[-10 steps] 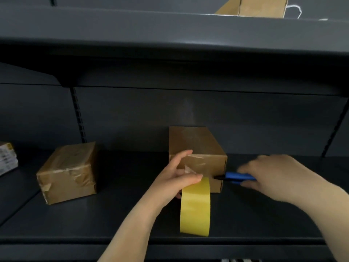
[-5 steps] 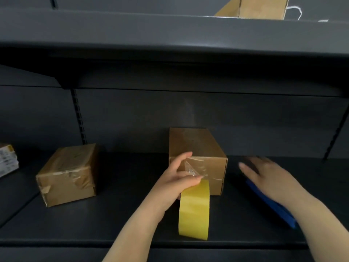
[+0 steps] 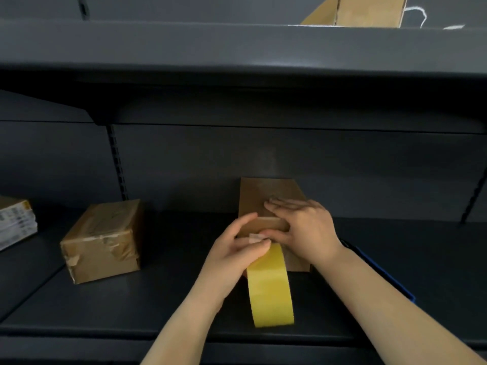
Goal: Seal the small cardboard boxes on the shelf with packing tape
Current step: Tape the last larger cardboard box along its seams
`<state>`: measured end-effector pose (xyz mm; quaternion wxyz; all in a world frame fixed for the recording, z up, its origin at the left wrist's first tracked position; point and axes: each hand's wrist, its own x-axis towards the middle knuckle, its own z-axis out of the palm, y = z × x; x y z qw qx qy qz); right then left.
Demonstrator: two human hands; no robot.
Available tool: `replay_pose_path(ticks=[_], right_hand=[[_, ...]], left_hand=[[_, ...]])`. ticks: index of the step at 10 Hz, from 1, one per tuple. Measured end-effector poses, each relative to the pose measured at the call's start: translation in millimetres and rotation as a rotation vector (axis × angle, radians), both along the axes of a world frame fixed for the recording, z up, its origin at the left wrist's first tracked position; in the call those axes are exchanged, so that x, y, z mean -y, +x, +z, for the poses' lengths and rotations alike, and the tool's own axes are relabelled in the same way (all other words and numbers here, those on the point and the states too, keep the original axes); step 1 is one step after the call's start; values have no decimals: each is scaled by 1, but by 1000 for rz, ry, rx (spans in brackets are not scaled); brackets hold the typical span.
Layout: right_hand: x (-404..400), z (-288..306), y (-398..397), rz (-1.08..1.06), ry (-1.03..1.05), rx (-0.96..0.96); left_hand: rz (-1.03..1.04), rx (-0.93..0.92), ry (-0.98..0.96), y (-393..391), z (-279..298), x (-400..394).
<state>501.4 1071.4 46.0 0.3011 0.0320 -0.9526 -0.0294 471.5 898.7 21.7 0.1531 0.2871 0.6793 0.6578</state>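
Note:
A small cardboard box (image 3: 266, 192) stands on the dark shelf (image 3: 168, 299), its short end facing me. My left hand (image 3: 237, 248) grips the top of a yellow roll of packing tape (image 3: 270, 288), which hangs in front of the box. A clear strip of tape runs from the roll to the box's front edge. My right hand (image 3: 303, 227) lies on top of the box with straight fingers, its thumb on the front face next to the strip. A second box (image 3: 102, 239), wrapped in wrinkled tape, sits to the left.
A blue cutter (image 3: 382, 272) lies on the shelf under my right forearm. A stack of white packets (image 3: 14, 223) sits at the far left edge. An upper shelf (image 3: 237, 48) hangs overhead and carries an open carton (image 3: 366, 10).
My right hand set the blue cutter down on the shelf, then moved left onto the top of the box. My left hand kept its hold on the tape roll.

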Motion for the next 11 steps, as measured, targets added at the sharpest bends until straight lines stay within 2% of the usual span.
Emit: replay_pose_path(ticks=[1,2,3,4,6,7,8,10,11], right_hand=[[2,2,4,-1,-22,29],[1,2,9,17,-26,33],[-1,4,18,18,-13,70],[-3,8,28,13,17,120],[7,11,47,-52,73,138],[15,8,58,-76,94,60],[13,0,68,-92,83,-19],[4,-15,86,-61,-134,-185],[2,-22,96,-62,-244,-262]], left_hand=[[121,26,106,-3,-3,19],[292,-18,105,-15,-3,46],[382,-280,-231,-35,10,64],[386,-431,-686,-54,34,50],[236,-568,-1385,-75,64,-28],[112,-515,-1562,-76,50,-55],[23,-501,-1550,-76,34,-61],[118,-607,-1265,-68,24,-41],[246,-870,-1033,-54,16,-18]])
